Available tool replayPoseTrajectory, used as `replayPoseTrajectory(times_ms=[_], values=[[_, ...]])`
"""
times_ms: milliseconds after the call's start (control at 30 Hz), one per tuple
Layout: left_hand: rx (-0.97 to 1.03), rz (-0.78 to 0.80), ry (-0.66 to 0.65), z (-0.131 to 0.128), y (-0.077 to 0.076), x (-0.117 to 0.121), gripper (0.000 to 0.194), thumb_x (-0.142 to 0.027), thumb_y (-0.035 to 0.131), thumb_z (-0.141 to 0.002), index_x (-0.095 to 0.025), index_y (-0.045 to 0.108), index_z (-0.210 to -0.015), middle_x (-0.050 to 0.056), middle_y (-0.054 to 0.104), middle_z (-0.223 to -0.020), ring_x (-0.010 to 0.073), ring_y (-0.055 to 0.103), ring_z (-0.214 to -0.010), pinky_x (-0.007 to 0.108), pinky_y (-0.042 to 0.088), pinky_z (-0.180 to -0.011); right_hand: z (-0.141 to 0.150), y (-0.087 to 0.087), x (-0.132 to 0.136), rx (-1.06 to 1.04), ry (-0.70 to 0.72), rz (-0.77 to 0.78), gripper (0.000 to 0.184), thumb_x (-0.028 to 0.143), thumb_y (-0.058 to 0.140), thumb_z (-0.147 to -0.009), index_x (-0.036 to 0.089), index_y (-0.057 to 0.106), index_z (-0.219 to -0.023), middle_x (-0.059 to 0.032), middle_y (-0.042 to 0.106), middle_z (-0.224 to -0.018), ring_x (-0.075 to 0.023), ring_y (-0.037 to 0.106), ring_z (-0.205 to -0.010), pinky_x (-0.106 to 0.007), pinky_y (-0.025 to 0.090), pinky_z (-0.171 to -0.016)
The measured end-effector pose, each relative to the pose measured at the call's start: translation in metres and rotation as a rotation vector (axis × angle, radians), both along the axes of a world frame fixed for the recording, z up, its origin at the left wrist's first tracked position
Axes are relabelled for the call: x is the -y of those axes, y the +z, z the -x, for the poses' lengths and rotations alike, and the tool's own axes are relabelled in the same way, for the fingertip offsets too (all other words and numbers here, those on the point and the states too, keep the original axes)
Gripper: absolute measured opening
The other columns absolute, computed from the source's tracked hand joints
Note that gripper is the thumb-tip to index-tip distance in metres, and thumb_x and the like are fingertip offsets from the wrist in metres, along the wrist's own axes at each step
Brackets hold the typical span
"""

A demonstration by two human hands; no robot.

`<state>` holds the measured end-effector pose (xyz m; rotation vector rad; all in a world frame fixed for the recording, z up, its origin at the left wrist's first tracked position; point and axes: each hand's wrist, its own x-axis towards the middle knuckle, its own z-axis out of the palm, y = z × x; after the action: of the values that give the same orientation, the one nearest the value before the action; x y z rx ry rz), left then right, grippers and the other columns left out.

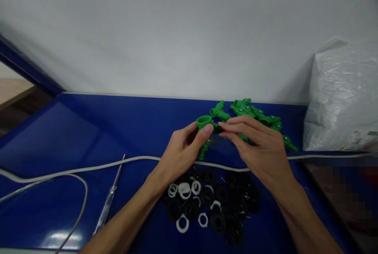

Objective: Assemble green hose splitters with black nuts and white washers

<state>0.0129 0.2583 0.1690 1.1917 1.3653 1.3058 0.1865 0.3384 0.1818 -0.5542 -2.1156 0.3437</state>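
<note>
My left hand (189,139) is closed around a green plastic pipe fitting (204,120), its round open end facing up and a side branch pointing right. At that branch my right hand (256,138) pinches a small black part (220,128), mostly covered by the fingertips, so its kind is unclear. The black part touches the end of the branch. Behind the hands lies a pile of similar green fittings (267,120), with one apart from it (219,110). Below the hands are several white rings (182,223) and black rings (217,221).
A white cable (112,164) crosses the blue table (97,128) beneath the hands. A screwdriver with a clear handle (106,206) lies at left. At right stands a plastic-wrapped package (342,96) against the pale wall (177,33). Small black parts (236,222) lie near the right forearm.
</note>
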Motion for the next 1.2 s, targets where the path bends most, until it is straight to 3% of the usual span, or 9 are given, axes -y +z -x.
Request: replayPoseTrajectory(times_ms=[267, 433, 600, 733, 833, 1067, 1200], values=[[0.055, -0.034, 0.079, -0.009, 0.001, 0.004, 0.039, -0.047, 0.051, -0.101, -0.018, 0.068, -0.12, 0.0, 0.065, -0.075, 0.0161, 0.058, -0.072, 0.027, 0.043, -0.069, 0.0, 0.001, 0.007, 0.069, 0.007, 0.046, 0.025, 0.01, 0.063, -0.095, 0.027, 0.079, -0.104, -0.0031, 0.076, -0.098, -0.0148, 0.073, -0.084, -0.028, 0.062, -0.079], [-0.067, -0.085, 0.085, -0.008, -0.001, 0.005, 0.038, -0.044, 0.048, -0.102, -0.018, 0.067, -0.123, -0.001, 0.063, -0.073, 0.0156, 0.055, -0.07, 0.027, 0.042, -0.069, 0.005, 0.007, 0.015, 0.033, -0.012, 0.068, 0.017, 0.012, 0.072, -0.091, 0.024, 0.078, -0.102, -0.002, 0.074, -0.09, -0.0139, 0.071, -0.08, -0.026, 0.059, -0.075], [-0.119, -0.097, 0.087, -0.006, 0.004, 0.005, 0.041, -0.049, 0.065, -0.094, -0.018, 0.066, -0.121, 0.002, 0.072, -0.089, 0.0152, 0.06, -0.075, 0.026, 0.045, -0.071, 0.006, 0.012, 0.021, -0.011, -0.034, 0.099, 0.016, 0.01, 0.071, -0.091, 0.024, 0.078, -0.097, -0.0008, 0.07, -0.083, -0.0127, 0.067, -0.075, -0.026, 0.055, -0.068], [-0.142, -0.082, 0.061, -0.007, 0.006, 0.002, 0.042, -0.048, 0.069, -0.092, -0.019, 0.067, -0.122, 0.004, 0.075, -0.104, 0.0174, 0.065, -0.088, 0.027, 0.048, -0.079, 0.005, 0.007, 0.02, -0.009, -0.052, 0.042, 0.023, 0.008, 0.067, -0.093, 0.025, 0.078, -0.104, -0.0022, 0.072, -0.089, -0.0141, 0.07, -0.081, -0.027, 0.058, -0.074], [-0.07, -0.061, 0.043, -0.007, 0.004, 0.0, 0.042, -0.047, 0.071, -0.09, -0.018, 0.068, -0.12, 0.006, 0.074, -0.115, 0.0202, 0.066, -0.1, 0.03, 0.049, -0.09, 0.005, 0.003, 0.02, 0.009, -0.048, 0.024, 0.026, 0.009, 0.065, -0.094, 0.025, 0.078, -0.11, -0.0036, 0.073, -0.094, -0.0149, 0.072, -0.085, -0.027, 0.061, -0.078], [0.084, -0.15, 0.077, -0.002, -0.002, -0.005, 0.038, -0.04, 0.078, -0.086, -0.016, 0.07, -0.114, 0.008, 0.075, -0.115, 0.021, 0.067, -0.106, 0.032, 0.049, -0.097, 0.005, 0.006, 0.021, 0.04, 0.015, 0.033, 0.026, 0.012, 0.064, -0.095, 0.023, 0.077, -0.114, -0.0066, 0.075, -0.108, -0.0173, 0.074, -0.097, -0.03, 0.061, -0.088], [0.236, -0.09, 0.117, -0.003, -0.004, -0.009, 0.039, -0.043, 0.08, -0.083, -0.014, 0.07, -0.107, 0.009, 0.077, -0.107, 0.0194, 0.07, -0.094, 0.033, 0.051, -0.091, -0.008, 0.015, 0.009, 0.212, 0.03, 0.114, 0.017, 0.016, 0.067, -0.092, 0.025, 0.08, -0.098, -0.0031, 0.077, -0.093, -0.0173, 0.074, -0.082, -0.029, 0.06, -0.076]])
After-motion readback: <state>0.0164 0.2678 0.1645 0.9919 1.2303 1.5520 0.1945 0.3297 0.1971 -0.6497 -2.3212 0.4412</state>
